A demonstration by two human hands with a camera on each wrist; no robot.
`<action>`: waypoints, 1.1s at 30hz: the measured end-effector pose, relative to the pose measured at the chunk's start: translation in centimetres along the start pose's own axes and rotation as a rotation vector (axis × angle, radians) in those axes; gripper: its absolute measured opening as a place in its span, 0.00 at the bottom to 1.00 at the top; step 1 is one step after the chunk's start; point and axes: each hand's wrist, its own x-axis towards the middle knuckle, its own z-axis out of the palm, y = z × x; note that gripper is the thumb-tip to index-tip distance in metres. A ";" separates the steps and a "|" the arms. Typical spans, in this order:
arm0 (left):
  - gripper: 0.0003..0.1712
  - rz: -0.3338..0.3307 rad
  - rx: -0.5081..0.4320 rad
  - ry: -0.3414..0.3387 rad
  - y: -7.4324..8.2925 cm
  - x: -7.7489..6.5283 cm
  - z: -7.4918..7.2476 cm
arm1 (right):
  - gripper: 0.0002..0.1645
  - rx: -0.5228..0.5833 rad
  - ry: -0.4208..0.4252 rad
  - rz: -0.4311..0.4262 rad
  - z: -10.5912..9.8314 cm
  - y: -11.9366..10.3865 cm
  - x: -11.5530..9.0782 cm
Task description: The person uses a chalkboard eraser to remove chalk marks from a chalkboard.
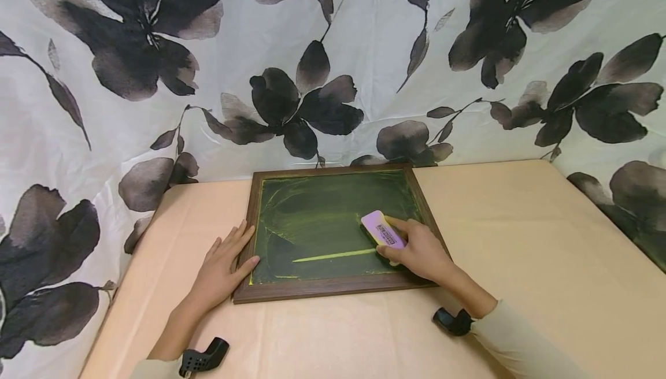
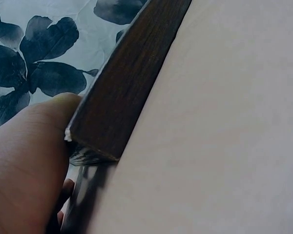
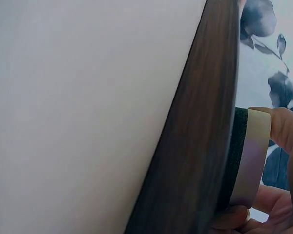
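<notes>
A chalkboard point(image 1: 312, 211) in a brown wooden frame lies on the table, smeared with yellow-green chalk and crossed by one bright chalk line point(image 1: 333, 256). My right hand point(image 1: 422, 250) grips a purple and yellow chalkboard eraser point(image 1: 382, 229) between thumb and fingers, over the board's right part at the line's right end. The right wrist view shows the eraser's dark felt side point(image 3: 234, 156) towards the board. My left hand point(image 1: 221, 269) rests at the frame's left side, fingers extended, thumb over the frame edge. In the left wrist view the thumb lies beside the frame's corner point(image 2: 112, 112).
A peach cloth covers the table point(image 1: 520, 240) around the board. Behind it hangs a white curtain point(image 1: 385, 38) with dark flowers, reaching down both sides. A black wrist camera point(image 1: 204, 357) sits on the left wrist, another black camera point(image 1: 452, 321) on the right.
</notes>
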 end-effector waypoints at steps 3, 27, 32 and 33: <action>0.39 -0.001 0.005 0.002 -0.2 -0.1 -0.2 | 0.44 -0.018 -0.005 -0.007 0.9 -0.9 0.4; 0.39 0.013 0.002 0.021 -0.3 -0.6 0.1 | 0.43 -0.163 -0.121 -0.154 9.3 -10.1 3.2; 0.38 0.020 0.011 0.022 -0.4 -0.2 0.1 | 0.43 -0.176 -0.146 -0.186 10.3 -11.5 3.7; 0.38 0.023 0.011 0.023 -0.4 -0.1 0.1 | 0.43 -0.182 -0.143 -0.188 10.4 -11.6 3.7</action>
